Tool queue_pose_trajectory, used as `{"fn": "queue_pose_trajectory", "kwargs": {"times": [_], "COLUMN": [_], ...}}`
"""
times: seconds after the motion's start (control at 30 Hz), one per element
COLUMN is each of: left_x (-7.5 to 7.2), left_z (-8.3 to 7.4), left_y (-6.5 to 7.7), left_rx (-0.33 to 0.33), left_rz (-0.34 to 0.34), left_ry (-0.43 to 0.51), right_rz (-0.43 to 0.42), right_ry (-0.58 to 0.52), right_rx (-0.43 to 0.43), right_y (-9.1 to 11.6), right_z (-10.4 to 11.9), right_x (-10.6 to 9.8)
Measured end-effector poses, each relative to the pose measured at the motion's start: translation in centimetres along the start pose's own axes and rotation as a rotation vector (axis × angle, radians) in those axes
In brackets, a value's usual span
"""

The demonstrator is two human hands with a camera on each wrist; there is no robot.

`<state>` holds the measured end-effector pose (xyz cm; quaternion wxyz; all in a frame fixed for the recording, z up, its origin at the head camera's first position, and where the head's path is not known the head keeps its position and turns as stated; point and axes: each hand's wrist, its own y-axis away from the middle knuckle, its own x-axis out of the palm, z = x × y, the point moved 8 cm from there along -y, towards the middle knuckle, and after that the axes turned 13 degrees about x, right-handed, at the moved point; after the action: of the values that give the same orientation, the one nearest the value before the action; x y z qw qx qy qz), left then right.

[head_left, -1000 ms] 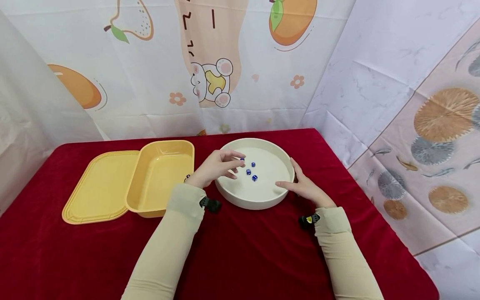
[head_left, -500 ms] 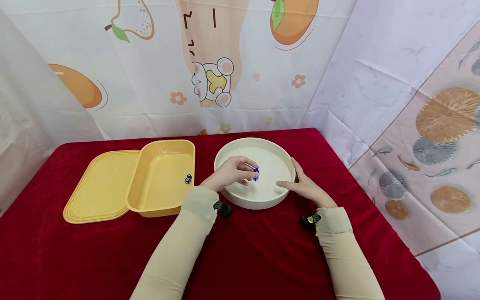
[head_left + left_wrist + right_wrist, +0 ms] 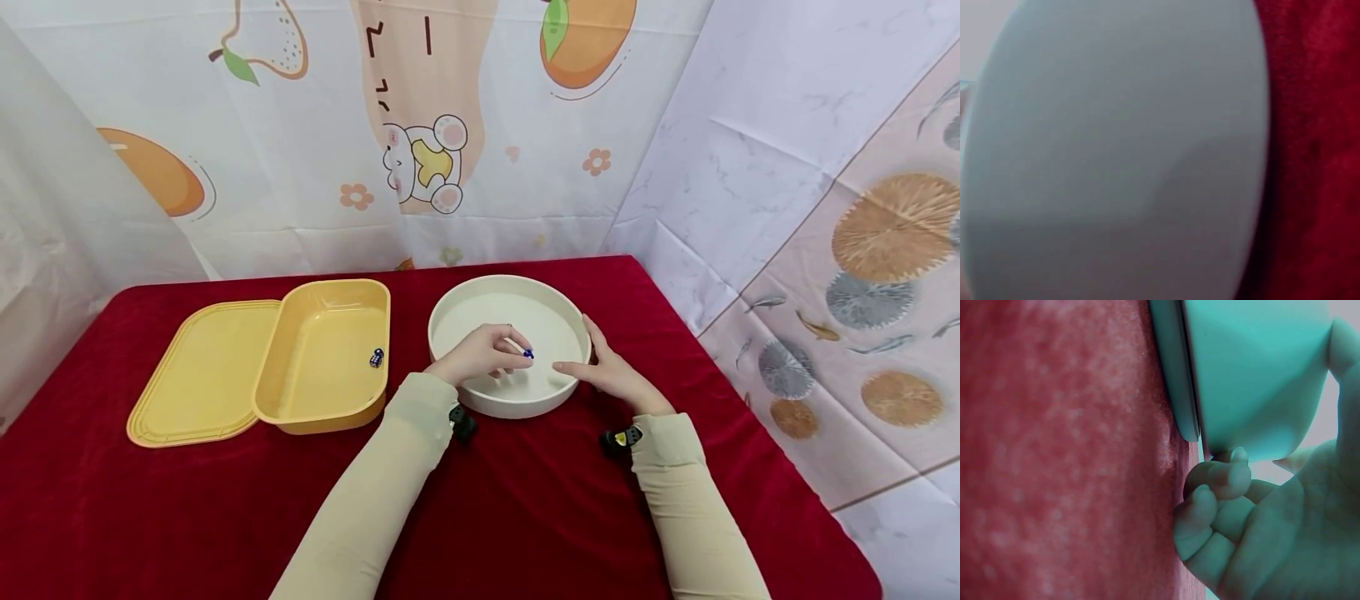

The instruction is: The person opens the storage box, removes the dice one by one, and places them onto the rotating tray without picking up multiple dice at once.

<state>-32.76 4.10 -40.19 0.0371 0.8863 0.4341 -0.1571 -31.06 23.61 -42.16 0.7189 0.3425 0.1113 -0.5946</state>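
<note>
In the head view my left hand (image 3: 487, 352) is inside a round white tray (image 3: 517, 396), its thumb and fingertips pinching a blue die (image 3: 528, 354). The curled fingers cover most of what lies beneath them. My right hand (image 3: 617, 379) grips the tray's right side, thumb over the rim and fingers along the outer wall. The right wrist view shows the tray's wall (image 3: 1254, 375) tinted turquoise, with my right hand's fingers (image 3: 1216, 478) bent below it. Only the tray's outer wall (image 3: 1116, 125) fills the left wrist view.
A yellow rectangular box (image 3: 318, 367) stands left of the tray, with blue dice (image 3: 377, 358) at its right side. Its yellow lid (image 3: 202, 375) lies partly beneath the box's left edge. A red cloth (image 3: 525, 500) covers the table; printed curtains (image 3: 517, 125) hang behind.
My left hand has moved right and slightly nearer across the tray. The loose dice seen earlier there are now gathered at or hidden by its fingers. My right hand has stayed put.
</note>
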Motion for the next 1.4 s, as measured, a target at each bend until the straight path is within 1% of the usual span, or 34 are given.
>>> {"fn": "queue_pose_trajectory", "kwargs": {"times": [0.17,0.3,0.5,0.63,0.87,1.17,1.4], "left_x": [0.4,0.6,0.3,0.2,0.0,-0.1,0.0], "left_z": [0.6,0.8,0.8,0.8,1.2,1.3,1.2], "left_y": [-0.4,-0.4,0.0,0.2,0.2,0.2,0.4], "left_rx": [-0.027,-0.056,-0.11,-0.131,-0.156,-0.162,-0.164], "left_rz": [0.019,0.035,0.01,0.004,0.002,-0.005,-0.005], "left_ry": [-0.087,-0.131,-0.209,-0.246,-0.26,-0.243,-0.247], "right_rz": [-0.001,-0.006,-0.007,-0.005,-0.003,0.001,0.0], "right_ry": [0.001,0.013,0.004,0.004,-0.005,0.004,-0.005], "right_rx": [0.0,0.004,-0.001,-0.001,0.01,0.007,0.004], "right_y": [0.0,0.1,0.2,0.2,0.2,0.5,0.4], "right_z": [0.0,0.0,0.1,0.1,0.2,0.6,0.3], "right_x": [0.0,0.0,0.0,0.0,0.0,0.1,0.1]}}
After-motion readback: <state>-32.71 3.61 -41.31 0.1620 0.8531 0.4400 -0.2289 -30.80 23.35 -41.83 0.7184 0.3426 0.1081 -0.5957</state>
